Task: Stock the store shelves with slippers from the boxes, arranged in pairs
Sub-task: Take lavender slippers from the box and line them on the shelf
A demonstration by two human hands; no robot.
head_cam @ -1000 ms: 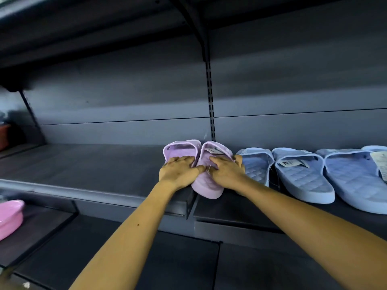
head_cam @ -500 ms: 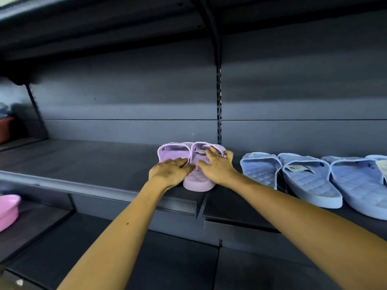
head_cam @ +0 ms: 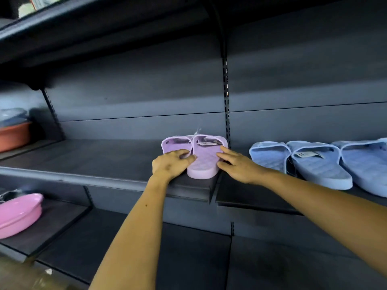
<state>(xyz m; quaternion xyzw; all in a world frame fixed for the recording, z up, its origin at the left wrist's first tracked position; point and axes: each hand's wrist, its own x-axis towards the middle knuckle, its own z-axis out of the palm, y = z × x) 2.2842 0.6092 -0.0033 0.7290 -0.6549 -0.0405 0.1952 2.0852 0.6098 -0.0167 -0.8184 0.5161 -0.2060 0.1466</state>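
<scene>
Dark grey metal shelving fills the view, with a slotted upright [head_cam: 226, 101] running down the back panel. The middle shelf [head_cam: 104, 160] carries the lilac slippers [head_cam: 204, 162], set side by side as a pair, toes to the far side, just left of the upright. A paper tag lies inside the right slipper.

The left hand [head_cam: 169, 166] lies palm down on the left slipper, fingers bent, tips at the seam between the two. Whether it grips or only presses cannot be determined.

The right hand [head_cam: 238, 166] is flat, fingers straight and spread, touching the outer edge of the right slipper; it holds nothing.

To the right, apart from the lilac pair, blue slippers [head_cam: 314, 164] stand in a row on the same level.

At far left is an orange tub [head_cam: 14, 135]. A pink basin [head_cam: 18, 212] sits on the lower shelf at left.
</scene>
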